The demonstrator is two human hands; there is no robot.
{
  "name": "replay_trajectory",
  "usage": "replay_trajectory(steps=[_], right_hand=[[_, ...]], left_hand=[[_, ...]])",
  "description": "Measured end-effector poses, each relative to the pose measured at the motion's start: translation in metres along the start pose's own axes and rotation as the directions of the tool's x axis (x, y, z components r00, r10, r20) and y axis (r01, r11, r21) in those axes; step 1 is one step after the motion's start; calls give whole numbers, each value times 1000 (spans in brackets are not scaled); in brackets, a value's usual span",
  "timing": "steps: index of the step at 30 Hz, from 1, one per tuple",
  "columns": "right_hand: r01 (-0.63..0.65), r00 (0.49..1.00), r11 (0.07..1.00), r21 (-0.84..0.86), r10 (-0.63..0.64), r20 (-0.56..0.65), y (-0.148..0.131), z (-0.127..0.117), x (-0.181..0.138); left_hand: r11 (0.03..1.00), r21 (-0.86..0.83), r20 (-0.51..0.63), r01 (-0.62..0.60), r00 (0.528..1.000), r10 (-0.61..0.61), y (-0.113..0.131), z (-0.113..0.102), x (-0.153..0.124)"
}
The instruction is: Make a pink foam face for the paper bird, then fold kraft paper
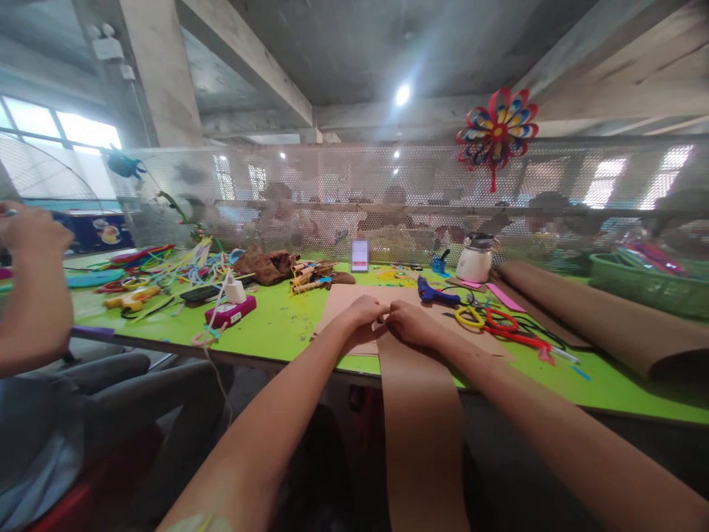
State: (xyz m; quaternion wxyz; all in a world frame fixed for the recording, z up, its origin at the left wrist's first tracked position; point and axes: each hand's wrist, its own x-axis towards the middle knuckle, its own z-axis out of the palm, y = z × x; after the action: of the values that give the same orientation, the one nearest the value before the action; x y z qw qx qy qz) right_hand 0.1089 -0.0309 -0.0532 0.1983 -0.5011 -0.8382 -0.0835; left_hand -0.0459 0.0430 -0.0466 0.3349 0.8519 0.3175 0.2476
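My left hand (364, 312) and my right hand (408, 322) meet knuckle to knuckle on the green table (277, 325), both closed on the top end of a long strip of brown paper (422, 428). The strip hangs from my fingers over the table's near edge toward my lap. Under my hands lies a larger brown paper sheet (346, 297). A blue glue gun (435, 292) rests just beyond my right hand, with yellow-handled scissors (470, 317) and red-handled scissors (509, 329) to its right.
A big brown paper roll (598, 318) lies at right beside a green basket (648, 284). A phone (360, 255), a white pot (475, 258), coloured strips (166, 266) and a pink box (230, 310) crowd the table. Another person's arm (33, 295) is at left. Mesh fence behind.
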Motion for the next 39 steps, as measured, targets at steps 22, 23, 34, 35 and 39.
replay_trajectory(steps=[22, 23, 34, 35, 39], right_hand=[[-305, 931, 701, 644, 361, 47, 21, -31, -15], [-297, 933, 703, 646, 357, 41, 22, -31, -14], [-224, 973, 808, 546, 215, 82, 26, -35, -15], [-214, 976, 818, 534, 195, 93, 26, -35, -15], [-179, 984, 843, 507, 141, 111, 25, -35, -14]], left_hand=[[969, -2, 126, -247, 961, 245, 25, -17, -8], [970, 0, 149, -244, 959, 241, 25, -18, -10], [982, 89, 176, -167, 973, 149, 42, -17, -24], [979, 101, 161, -176, 974, 159, 42, -16, -25], [963, 152, 104, -222, 973, 208, 40, -10, -25]])
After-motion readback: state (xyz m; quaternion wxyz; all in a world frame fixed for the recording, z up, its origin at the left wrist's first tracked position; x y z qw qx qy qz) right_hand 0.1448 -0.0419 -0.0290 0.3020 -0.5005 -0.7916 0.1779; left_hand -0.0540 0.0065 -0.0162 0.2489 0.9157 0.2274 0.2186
